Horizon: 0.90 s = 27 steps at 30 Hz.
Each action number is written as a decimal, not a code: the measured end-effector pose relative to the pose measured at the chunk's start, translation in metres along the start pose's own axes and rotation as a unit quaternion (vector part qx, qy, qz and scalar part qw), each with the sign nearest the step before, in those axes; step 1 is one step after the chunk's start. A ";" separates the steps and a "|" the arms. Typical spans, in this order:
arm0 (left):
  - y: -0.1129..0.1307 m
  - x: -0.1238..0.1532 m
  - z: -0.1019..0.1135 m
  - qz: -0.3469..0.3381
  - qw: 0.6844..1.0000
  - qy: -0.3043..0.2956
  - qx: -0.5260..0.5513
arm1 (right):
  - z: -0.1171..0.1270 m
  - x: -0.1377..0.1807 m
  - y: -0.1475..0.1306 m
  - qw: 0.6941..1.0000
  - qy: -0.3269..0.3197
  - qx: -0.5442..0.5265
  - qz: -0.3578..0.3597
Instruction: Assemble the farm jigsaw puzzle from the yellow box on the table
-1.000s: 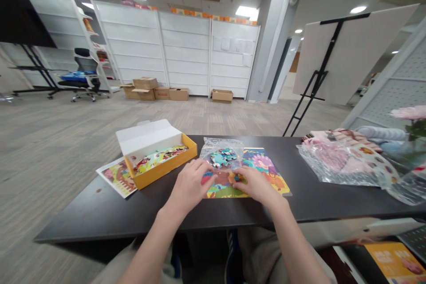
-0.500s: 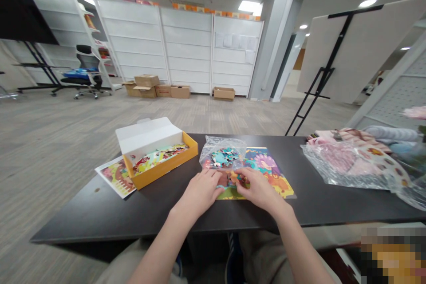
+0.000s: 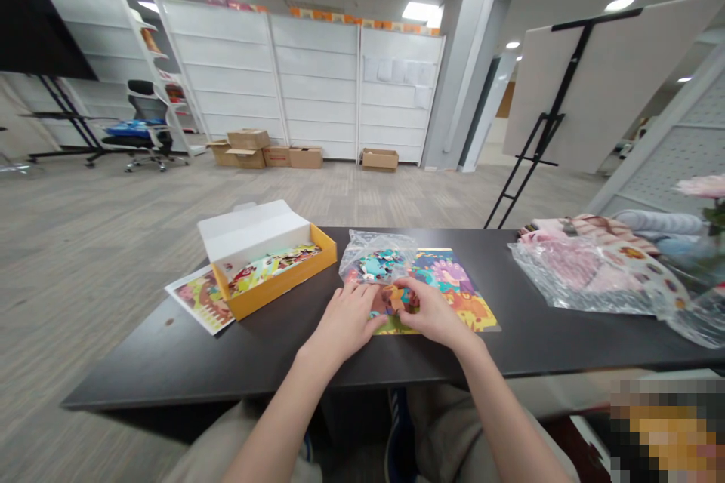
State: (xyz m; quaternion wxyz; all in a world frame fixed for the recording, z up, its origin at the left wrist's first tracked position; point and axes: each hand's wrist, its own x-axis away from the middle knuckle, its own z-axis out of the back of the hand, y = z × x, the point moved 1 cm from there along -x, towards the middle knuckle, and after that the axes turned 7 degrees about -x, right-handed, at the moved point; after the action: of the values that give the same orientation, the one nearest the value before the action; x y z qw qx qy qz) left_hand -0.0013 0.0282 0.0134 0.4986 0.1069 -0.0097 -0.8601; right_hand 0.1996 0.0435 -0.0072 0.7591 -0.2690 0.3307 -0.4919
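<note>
- L hand [image 3: 347, 319] lies flat, palm down, fingers spread and loose, gripping nothing; fingertips sit on the near-left edge of the puzzle board [image 3: 456, 288].
- R hand [image 3: 435, 315] just beside it, fingers curled, thumb + forefinger pinched on a small orange piece [image 3: 396, 297] held down against the board.
- Board lies flat near the front-middle of the black table [image 3: 170, 362]; both hands cover its near-left part.
- Clear bag of pieces [image 3: 377, 258] just behind the fingers, lying over the board's far-left corner (hides that bit of the pic).
- Left: yellow box [image 3: 283, 285], white lid flipped back, printed sheets inside; a picture card [image 3: 197, 300] pokes out under its near-left end.
- Right, well apart: plastic-wrapped pink bundle [image 3: 572, 270]; pink flower [image 3: 702, 186] at the frame edge.
- Beyond the table: easel w/ white panel [image 3: 572, 83], cardboard boxes [image 3: 249, 140] along the white wall, office chair [image 3: 144, 121] far left.
</note>
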 end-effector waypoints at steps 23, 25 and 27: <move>-0.011 0.006 0.009 0.019 0.989 0.144 -0.042 | 0.022 0.012 -0.017 0.932 -0.131 -0.332 -0.067; -0.019 0.006 0.006 0.048 0.987 0.139 -0.056 | 0.019 0.012 -0.017 0.931 -0.126 -0.336 -0.069; -0.024 0.004 0.002 0.061 0.990 0.114 -0.048 | 0.016 0.010 -0.017 0.933 -0.099 -0.339 -0.070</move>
State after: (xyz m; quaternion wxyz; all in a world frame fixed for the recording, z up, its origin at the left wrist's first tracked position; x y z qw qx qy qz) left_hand -0.0243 0.0363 0.0113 0.5527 0.1794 0.0825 -0.8096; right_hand 0.2050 0.0292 0.0134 0.6158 -0.5801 0.3810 -0.3730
